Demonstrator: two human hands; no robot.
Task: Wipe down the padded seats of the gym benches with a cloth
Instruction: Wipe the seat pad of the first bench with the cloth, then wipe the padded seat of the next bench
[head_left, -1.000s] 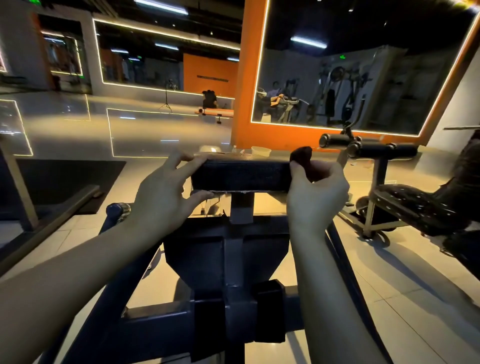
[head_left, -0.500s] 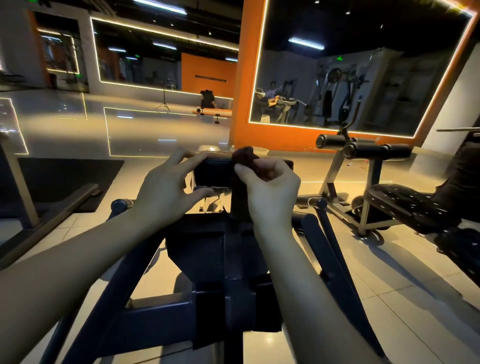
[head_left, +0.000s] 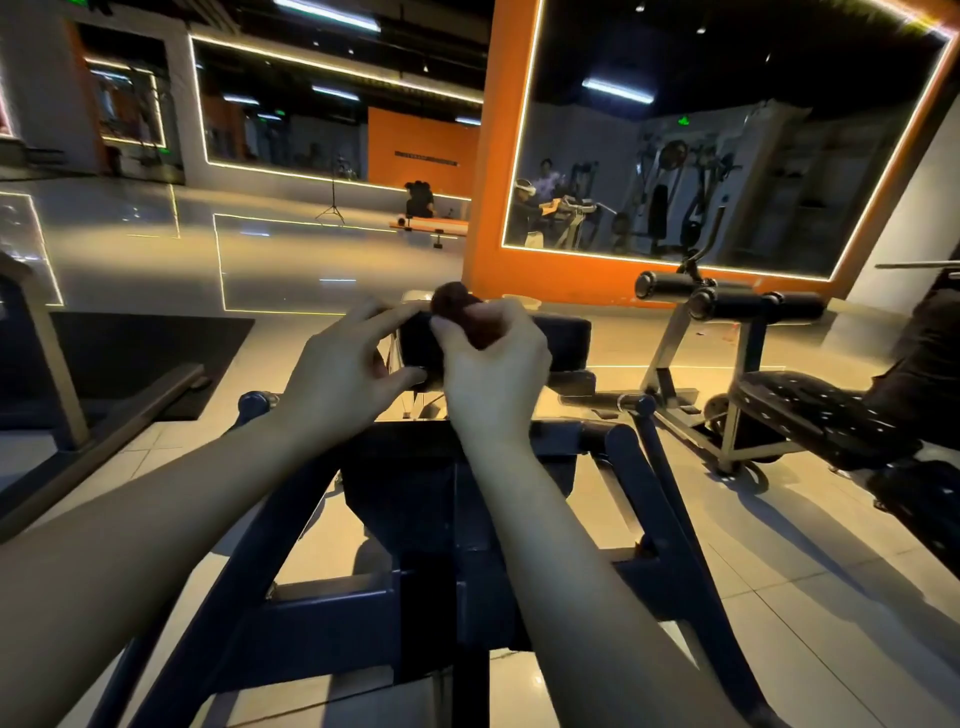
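Looking down along two bare forearms, both stretched forward and angled in toward the middle.

Gripping the left end of the pad (head_left: 561, 338) with the left hand (head_left: 337, 374): thumb hooked at the lower front edge, index finger laid along the top edge, the other fingers spread and loosely bent. Back of the hand toward the camera, wrist pretty much straight.

Holding the cloth (head_left: 457, 305) in the right hand (head_left: 493, 379), just beside the left one and nearly touching it. Fingers curled in tight around a dark reddish wad, thumb pinching it from the near side, a lump of it poking out above the knuckles. Cloth sitting right on the pad's top surface, toward its left end. Can't tell how hard it's pressed down. Wrist cocked up a bit, forearm running straight back toward the lower right.

Pad itself: small, dark, blocky, perched on a post above a dark metal frame (head_left: 322, 603) spreading out over the tiled floor (head_left: 779, 597). Right half of the pad uncovered.

Off to the right, well apart: a second bench (head_left: 810, 410) with a speckled dark seat and two foam rollers (head_left: 670, 285). Behind that, a big orange-framed mirror (head_left: 727, 62). Dark mat (head_left: 130, 348) on the floor to the left.
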